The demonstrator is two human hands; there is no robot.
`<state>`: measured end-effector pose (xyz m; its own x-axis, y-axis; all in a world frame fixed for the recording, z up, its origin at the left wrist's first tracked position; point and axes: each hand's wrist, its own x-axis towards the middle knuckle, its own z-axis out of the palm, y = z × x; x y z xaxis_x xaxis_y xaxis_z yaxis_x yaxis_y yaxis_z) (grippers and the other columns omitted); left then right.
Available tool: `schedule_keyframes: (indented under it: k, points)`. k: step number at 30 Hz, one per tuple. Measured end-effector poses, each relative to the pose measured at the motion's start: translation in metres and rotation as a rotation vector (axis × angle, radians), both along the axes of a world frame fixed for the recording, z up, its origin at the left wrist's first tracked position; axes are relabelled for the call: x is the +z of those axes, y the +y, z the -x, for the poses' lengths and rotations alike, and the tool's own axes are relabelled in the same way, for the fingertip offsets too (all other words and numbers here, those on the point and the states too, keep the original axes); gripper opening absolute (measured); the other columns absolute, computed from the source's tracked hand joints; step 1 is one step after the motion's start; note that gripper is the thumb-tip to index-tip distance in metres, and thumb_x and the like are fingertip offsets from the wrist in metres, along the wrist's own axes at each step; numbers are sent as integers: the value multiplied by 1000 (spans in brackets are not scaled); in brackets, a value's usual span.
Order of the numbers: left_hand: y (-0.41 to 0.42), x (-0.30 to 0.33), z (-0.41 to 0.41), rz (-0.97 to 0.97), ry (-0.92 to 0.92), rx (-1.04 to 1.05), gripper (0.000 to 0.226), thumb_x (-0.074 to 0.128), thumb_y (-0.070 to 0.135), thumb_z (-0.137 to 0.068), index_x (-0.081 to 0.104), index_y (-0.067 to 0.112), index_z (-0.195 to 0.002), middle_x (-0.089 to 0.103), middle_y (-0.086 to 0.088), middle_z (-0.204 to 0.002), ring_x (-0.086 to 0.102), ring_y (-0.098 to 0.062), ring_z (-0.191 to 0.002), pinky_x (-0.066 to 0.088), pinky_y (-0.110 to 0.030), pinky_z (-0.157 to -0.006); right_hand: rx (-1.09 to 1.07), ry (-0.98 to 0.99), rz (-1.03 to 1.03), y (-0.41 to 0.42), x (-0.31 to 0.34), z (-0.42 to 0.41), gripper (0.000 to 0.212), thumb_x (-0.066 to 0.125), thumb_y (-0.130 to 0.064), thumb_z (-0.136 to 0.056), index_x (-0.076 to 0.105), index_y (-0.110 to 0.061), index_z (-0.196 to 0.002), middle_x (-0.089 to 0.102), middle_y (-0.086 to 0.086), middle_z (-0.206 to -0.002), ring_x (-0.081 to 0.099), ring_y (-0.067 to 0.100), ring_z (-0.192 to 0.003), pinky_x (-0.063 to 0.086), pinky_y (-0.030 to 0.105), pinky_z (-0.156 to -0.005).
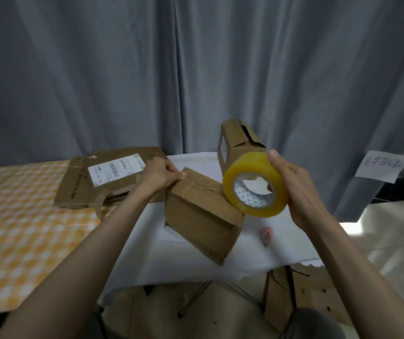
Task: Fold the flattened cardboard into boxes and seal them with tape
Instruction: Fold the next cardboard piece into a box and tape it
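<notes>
We judge that we are at the sealing step: our left hand (165, 173) pinches the far corner of the folded box (202, 214), which sits tilted on the white cloth (162, 243) near the table's middle, while our right hand (293, 189) grips the yellow tape roll (254, 185) just right of and above it. Next, we think, the tape's free end must be found and laid across the box's flap seam. We cannot make out that end, nor whether any tape is already on the seam. A flattened carton with a shipping label (113, 177) lies far left; another folded box (239, 143) stands behind the roll, partly hidden. The small pink thing (267, 234) is too blurred to name.
</notes>
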<state>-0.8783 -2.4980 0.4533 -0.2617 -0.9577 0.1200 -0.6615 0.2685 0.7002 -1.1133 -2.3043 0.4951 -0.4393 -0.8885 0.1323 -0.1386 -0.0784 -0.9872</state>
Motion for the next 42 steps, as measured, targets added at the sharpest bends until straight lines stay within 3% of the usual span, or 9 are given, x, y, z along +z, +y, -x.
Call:
schedule_keyframes:
  k: [3, 7, 13, 16, 18, 22, 25, 31, 42]
  points:
    - [8, -2, -2, -18, 52, 38, 19, 80, 32, -81, 77, 14, -86, 67, 6, -93, 57, -11, -91, 42, -28, -83, 114, 43, -13, 1, -8, 13, 89, 75, -82, -49, 67, -14, -107, 71, 4, -89, 65, 18, -80, 55, 45, -86]
    - [16, -8, 6, 160, 91, 74, 18, 82, 27, -79, 69, 15, -84, 64, 1, -90, 60, -17, -88, 45, -28, -75, 293, 128, -95, 7, -10, 28, 76, 91, -38, -54, 54, -12, -115, 68, 3, -93, 68, 17, -86, 56, 34, -80]
    - [30, -23, 4, 622, -65, -286, 24, 58, 6, -94, 75, 19, -106, 71, 3, -107, 59, -12, -102, 49, -39, -94, 74, 62, 31, 14, -30, 14, 54, 83, -10, -76, 50, -19, -118, 64, 5, -109, 68, 18, -97, 58, 25, -71]
    - [38, -23, -3, 538, -200, -421, 37, 47, 38, -102, 60, 25, -135, 58, 5, -139, 48, -14, -128, 40, -39, -110, -115, 26, 88, 19, -52, -4, 48, 81, -21, -81, 50, -21, -117, 62, 3, -108, 67, 10, -91, 60, 38, -71]
    - [43, -25, -6, 434, -386, -494, 68, 37, 71, -93, 34, 37, -152, 27, 14, -160, 24, -15, -145, 26, -41, -117, -117, -132, 78, 19, -71, -17, 47, 79, -24, -83, 51, -25, -121, 64, 1, -113, 68, 11, -98, 61, 43, -76]
    - [51, -32, -6, 425, -648, -481, 100, 20, 92, -76, -4, 38, -157, -3, 16, -165, 1, -20, -152, 15, -48, -123, -56, -334, 66, 7, -90, -32, 50, 74, -28, -88, 52, -32, -132, 67, -6, -122, 67, 17, -108, 61, 37, -80]
    - [61, -36, 1, 501, -723, -362, 101, 6, 86, -77, 0, 28, -159, 4, 4, -166, 6, -25, -152, 13, -46, -124, -74, -333, 59, -10, -86, -27, 45, 72, -22, -90, 54, -29, -131, 68, -3, -120, 69, 19, -104, 62, 43, -80]
    - [68, -38, 17, 540, -601, -364, 67, 27, 52, -103, -1, 26, -158, -1, 6, -166, 1, -15, -153, -5, -26, -115, -32, -310, 5, -53, -72, -7, 44, 69, -16, -90, 56, -23, -131, 69, 3, -119, 70, 24, -102, 62, 44, -70]
    - [66, -44, 26, 544, -735, -336, 70, 5, 58, -97, 18, 26, -157, 19, 4, -164, 17, -30, -151, 15, -44, -121, -156, -67, 93, -53, -74, 32, 31, 59, -2, -80, 60, -16, -107, 66, 15, -100, 65, 32, -100, 57, 49, -87]
